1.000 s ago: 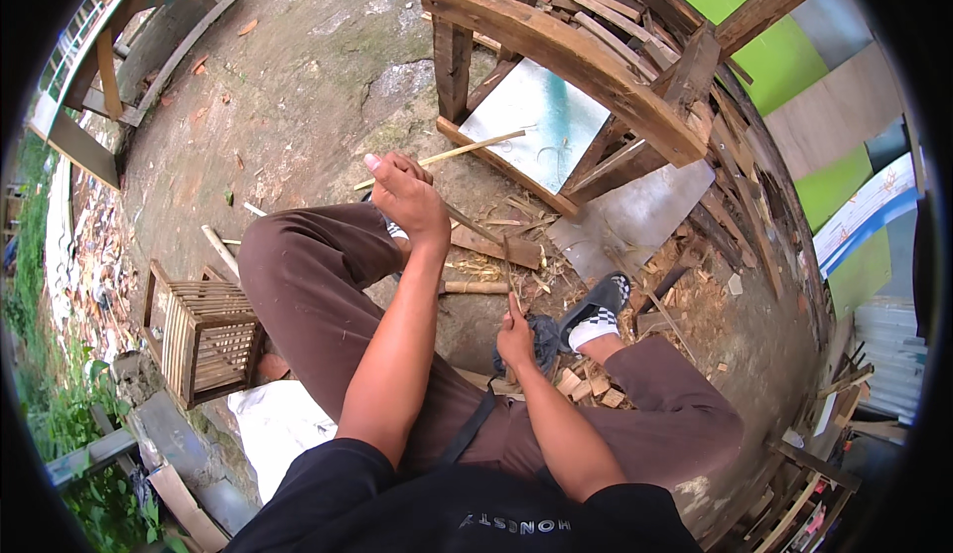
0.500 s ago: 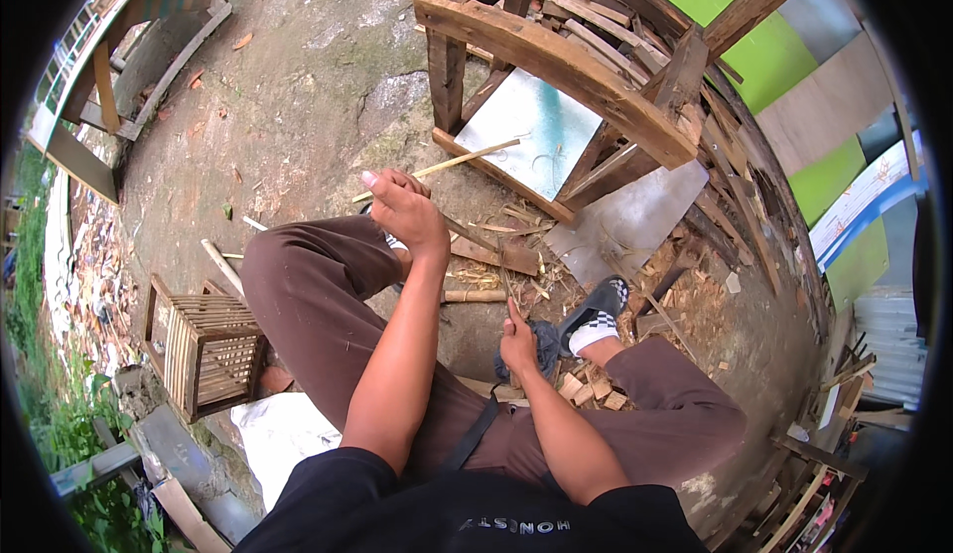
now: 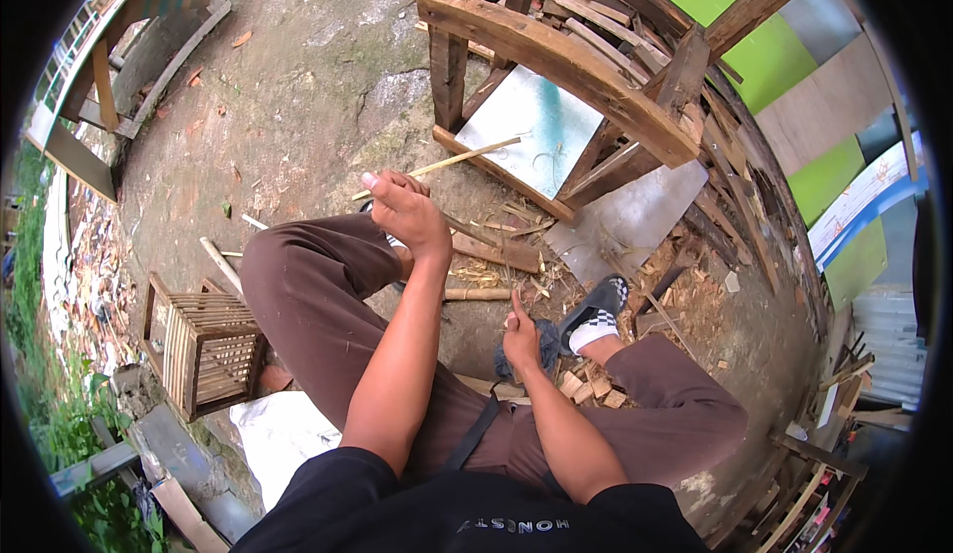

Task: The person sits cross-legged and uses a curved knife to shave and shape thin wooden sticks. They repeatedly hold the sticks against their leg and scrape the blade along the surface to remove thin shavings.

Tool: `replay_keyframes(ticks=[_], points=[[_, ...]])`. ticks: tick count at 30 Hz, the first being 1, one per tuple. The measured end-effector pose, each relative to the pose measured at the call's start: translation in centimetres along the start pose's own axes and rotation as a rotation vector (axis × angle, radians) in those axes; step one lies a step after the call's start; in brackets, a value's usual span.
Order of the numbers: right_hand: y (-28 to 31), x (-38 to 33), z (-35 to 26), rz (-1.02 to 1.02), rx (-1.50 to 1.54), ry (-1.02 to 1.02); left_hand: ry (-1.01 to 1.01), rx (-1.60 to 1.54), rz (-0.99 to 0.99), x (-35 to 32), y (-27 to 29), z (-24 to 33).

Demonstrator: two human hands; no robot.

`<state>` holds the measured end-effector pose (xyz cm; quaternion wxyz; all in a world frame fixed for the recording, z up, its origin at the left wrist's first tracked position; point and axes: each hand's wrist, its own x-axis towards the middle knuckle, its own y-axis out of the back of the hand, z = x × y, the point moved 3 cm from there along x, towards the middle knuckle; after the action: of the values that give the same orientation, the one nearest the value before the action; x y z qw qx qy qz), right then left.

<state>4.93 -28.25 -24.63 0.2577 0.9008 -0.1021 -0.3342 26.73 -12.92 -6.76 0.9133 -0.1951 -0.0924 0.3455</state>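
Observation:
My left hand [image 3: 405, 213] is closed in a fist, thumb on top, above my left knee. A thin pale bamboo stick [image 3: 467, 160] runs out past its knuckles and appears to be gripped there. A darker narrow strip [image 3: 469, 231] extends from beside that wrist toward the shavings. Lower and to the right, my right hand [image 3: 521, 342] is closed with its index finger pointing forward. A slim dark blade-like piece [image 3: 507, 267] stands out past that finger; the hand hides its other end. Below lie a bamboo piece [image 3: 478, 295] and a wooden board [image 3: 496, 252].
A wooden frame stand [image 3: 556, 47] with a white panel [image 3: 536, 126] stands ahead. A slatted wooden cage [image 3: 213, 349] sits at my left. A grey sheet [image 3: 635, 217], wood chips [image 3: 685, 295] and a dark cloth [image 3: 546, 346] lie near my right foot. Stacked timber lines the right.
My right hand has shifted very slightly and its index finger lies a little differently along the slim piece. The left hand and the bamboo stick are almost unmoved.

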Motion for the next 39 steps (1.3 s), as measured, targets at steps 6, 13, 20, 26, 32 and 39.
replay_keyframes(ticks=[6, 13, 20, 26, 32, 39], points=[[0.5, -0.3, -1.1, 0.068, 0.014, 0.116, -0.025, 0.030, 0.019, 0.2, 0.3, -0.1], [0.2, -0.1, -0.6, -0.023, -0.048, -0.010, -0.009, 0.014, -0.022, -0.2, 0.4, 0.2], [-0.6, 0.5, 0.1, -0.077, -0.097, -0.083, -0.033, 0.045, -0.007, -0.1, 0.2, 0.1], [0.2, 0.5, 0.9, 0.032, -0.072, -0.119, 0.042, -0.032, -0.038, -0.7, 0.1, -0.2], [1.6, 0.4, 1.5, 0.140, 0.018, -0.101, 0.125, -0.128, 0.002, -1.2, 0.0, -0.1], [-0.7, -0.3, 1.6, -0.027, -0.014, -0.042, 0.035, 0.022, -0.090, -2.3, -0.5, 2.5]])
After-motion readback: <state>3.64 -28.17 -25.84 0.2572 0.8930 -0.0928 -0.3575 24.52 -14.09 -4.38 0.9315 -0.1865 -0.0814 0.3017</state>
